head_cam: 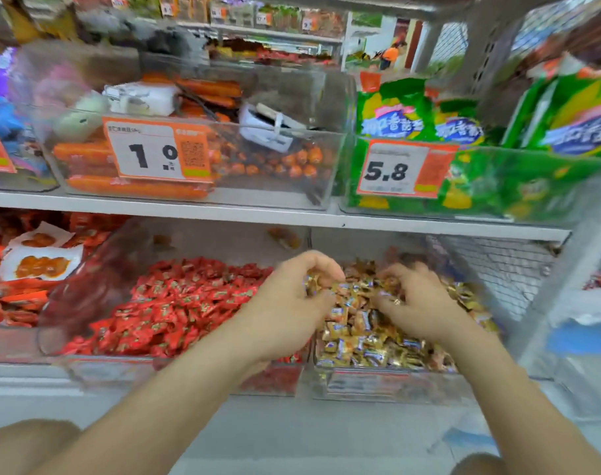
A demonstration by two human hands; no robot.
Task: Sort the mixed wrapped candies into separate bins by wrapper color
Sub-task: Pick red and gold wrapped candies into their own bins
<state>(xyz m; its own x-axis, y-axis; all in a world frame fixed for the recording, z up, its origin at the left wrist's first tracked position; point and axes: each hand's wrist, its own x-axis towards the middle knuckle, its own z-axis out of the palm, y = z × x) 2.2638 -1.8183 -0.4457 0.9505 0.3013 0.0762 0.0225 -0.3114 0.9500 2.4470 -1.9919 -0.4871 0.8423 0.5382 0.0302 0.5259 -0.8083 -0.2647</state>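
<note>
Head view: cramped slot under shelf edge (223,214), wire mesh (504,269) close on right. Left bin (103,371) full of red candies (175,303), right bin (388,385) heaped with gold candies (360,334). Left hand (288,303) curled round a few gold ones; right hand (419,303) curled into same heap, grip unclear.

One head-worn wide-angle view, close, forward and down onto low candy bins (388,385).

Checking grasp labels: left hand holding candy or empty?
Holding. The left hand has its fingers curled round gold candies, above the bin.
</note>
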